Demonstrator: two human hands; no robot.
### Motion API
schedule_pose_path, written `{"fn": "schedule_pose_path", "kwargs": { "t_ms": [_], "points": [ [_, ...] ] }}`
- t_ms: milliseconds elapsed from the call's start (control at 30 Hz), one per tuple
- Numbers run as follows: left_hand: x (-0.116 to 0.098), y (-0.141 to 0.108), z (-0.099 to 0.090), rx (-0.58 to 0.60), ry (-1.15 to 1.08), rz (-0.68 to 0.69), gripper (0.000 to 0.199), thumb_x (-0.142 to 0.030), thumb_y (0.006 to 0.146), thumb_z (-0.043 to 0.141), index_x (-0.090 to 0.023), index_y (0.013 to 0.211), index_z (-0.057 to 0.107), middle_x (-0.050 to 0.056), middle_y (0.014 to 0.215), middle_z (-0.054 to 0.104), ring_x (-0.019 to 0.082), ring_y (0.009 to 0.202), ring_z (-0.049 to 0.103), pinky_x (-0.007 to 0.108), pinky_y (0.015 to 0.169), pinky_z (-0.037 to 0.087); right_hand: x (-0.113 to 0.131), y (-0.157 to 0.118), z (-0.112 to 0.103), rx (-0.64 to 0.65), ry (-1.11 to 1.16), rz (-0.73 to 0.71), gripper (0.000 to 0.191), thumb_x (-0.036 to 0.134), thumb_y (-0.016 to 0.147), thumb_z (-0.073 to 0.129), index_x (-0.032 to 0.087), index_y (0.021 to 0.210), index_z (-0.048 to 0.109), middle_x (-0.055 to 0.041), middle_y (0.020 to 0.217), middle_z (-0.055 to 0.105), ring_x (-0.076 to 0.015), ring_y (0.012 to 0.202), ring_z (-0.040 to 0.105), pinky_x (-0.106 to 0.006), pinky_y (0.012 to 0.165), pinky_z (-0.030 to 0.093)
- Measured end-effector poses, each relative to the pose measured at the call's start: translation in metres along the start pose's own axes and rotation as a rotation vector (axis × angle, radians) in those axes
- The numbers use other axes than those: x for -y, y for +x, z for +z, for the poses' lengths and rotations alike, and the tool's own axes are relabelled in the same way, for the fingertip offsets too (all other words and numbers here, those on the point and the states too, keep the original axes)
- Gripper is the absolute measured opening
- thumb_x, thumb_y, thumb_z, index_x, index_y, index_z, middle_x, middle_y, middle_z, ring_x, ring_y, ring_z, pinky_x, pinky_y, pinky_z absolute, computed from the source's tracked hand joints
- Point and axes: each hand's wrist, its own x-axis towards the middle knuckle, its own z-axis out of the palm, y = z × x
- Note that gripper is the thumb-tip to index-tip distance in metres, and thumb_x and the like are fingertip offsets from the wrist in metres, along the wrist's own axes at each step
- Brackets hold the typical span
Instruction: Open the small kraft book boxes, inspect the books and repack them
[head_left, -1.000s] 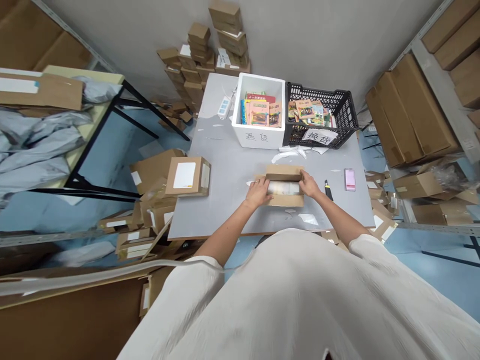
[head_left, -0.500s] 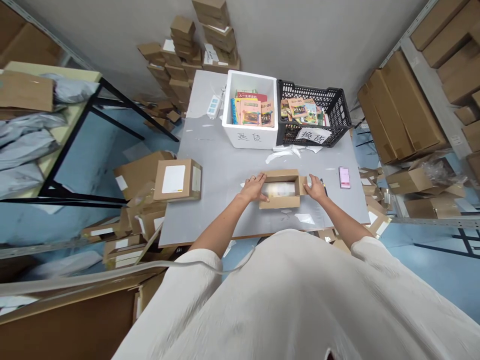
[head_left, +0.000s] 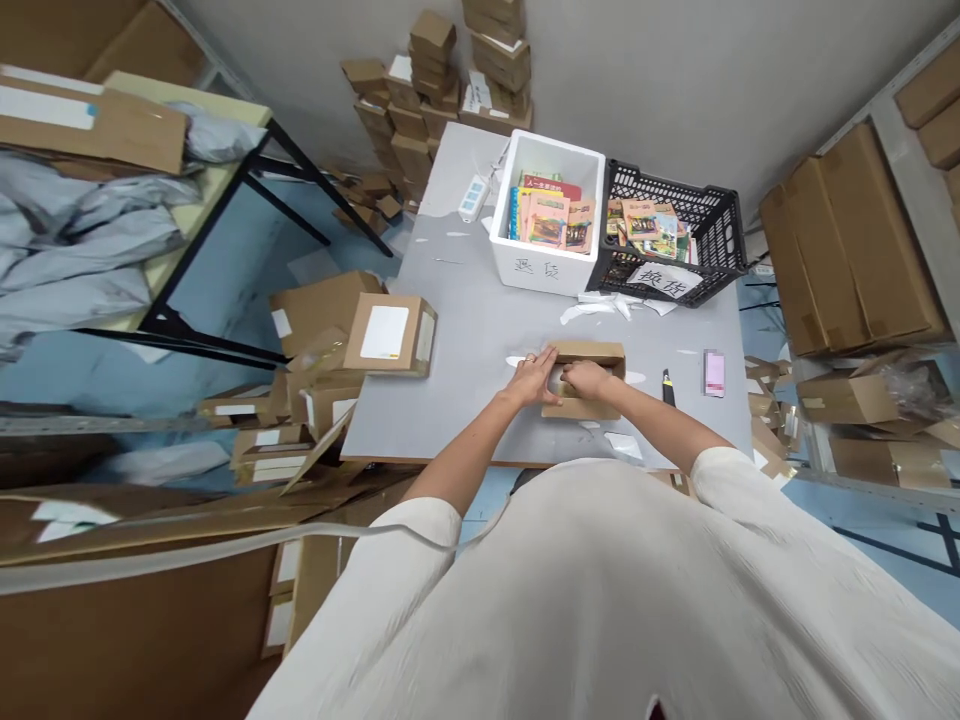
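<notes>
A small open cardboard box (head_left: pixel 587 350) lies on the table in front of me. My left hand (head_left: pixel 534 380) grips its left end, with the thumb at the near side and the fingers toward the far side. My right hand (head_left: pixel 589 380) reaches into the box from the right, its fingers bent and pointing left. Something pale lies inside, mostly covered by that hand. What the right fingertips hold, if anything, is hidden. To the right of the box rests a utility knife (head_left: pixel 667 387) with a black and yellow handle.
Behind the box stand a white foam bin (head_left: pixel 546 266) and a black crate (head_left: pixel 671 260), both with booklets. A phone (head_left: pixel 714 373) lies at right, a closed carton (head_left: pixel 390 335) at left. Paper scraps (head_left: pixel 624 445) dot the grey table (head_left: pixel 457 415). Cartons are stacked around.
My right hand has moved left from the box's right end into the box. My left hand stays at the left end. The whole view has shifted, uncovering the knife.
</notes>
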Motion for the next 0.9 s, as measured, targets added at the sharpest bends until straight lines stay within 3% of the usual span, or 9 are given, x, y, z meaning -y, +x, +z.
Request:
{"fn": "schedule_pose_path", "kwargs": {
  "t_ms": [200, 467, 767, 900],
  "points": [
    [-0.001, -0.001, 0.002, -0.013, -0.042, 0.002, 0.145, -0.063, 0.069, 0.1, -0.026, 0.185, 0.021, 0.02, 0.191, 0.026, 0.05, 0.156, 0.046, 0.057, 0.126, 0.041, -0.005, 0.03, 0.025, 0.042, -0.07, -0.075, 0.021, 0.016, 0.095, 0.069, 0.018, 0.112, 0.082, -0.0175, 0.135, 0.079, -0.0297, 0.127, 0.068, -0.042, 0.117, 0.051],
    [0.003, 0.0, 0.005, -0.016, -0.055, 0.031, 0.141, -0.06, 0.071, 0.099, -0.022, 0.185, 0.024, 0.02, 0.191, 0.026, 0.049, 0.153, 0.048, 0.056, 0.124, 0.042, -0.015, 0.041, 0.045, 0.077, -0.105, -0.164, 0.024, 0.013, 0.098, 0.063, 0.019, 0.113, 0.081, -0.0159, 0.13, 0.081, -0.0283, 0.126, 0.067, -0.043, 0.118, 0.047],
    [0.003, 0.003, 0.004, -0.005, -0.071, 0.018, 0.143, -0.061, 0.071, 0.097, -0.025, 0.185, 0.019, 0.019, 0.191, 0.025, 0.049, 0.156, 0.046, 0.056, 0.126, 0.039, -0.015, 0.04, 0.045, 0.071, -0.015, -0.084, 0.021, 0.009, 0.089, 0.069, 0.022, 0.098, 0.083, -0.0141, 0.116, 0.084, -0.0294, 0.125, 0.071, -0.044, 0.119, 0.047],
    [0.002, 0.003, 0.003, -0.001, -0.064, 0.006, 0.141, -0.058, 0.071, 0.098, -0.026, 0.185, 0.022, 0.018, 0.191, 0.026, 0.049, 0.155, 0.047, 0.055, 0.125, 0.041, -0.012, 0.037, 0.038, 0.117, -0.09, -0.076, 0.023, 0.012, 0.09, 0.068, 0.02, 0.103, 0.085, -0.0173, 0.121, 0.083, -0.0331, 0.128, 0.07, -0.048, 0.119, 0.048]
  ]
}}
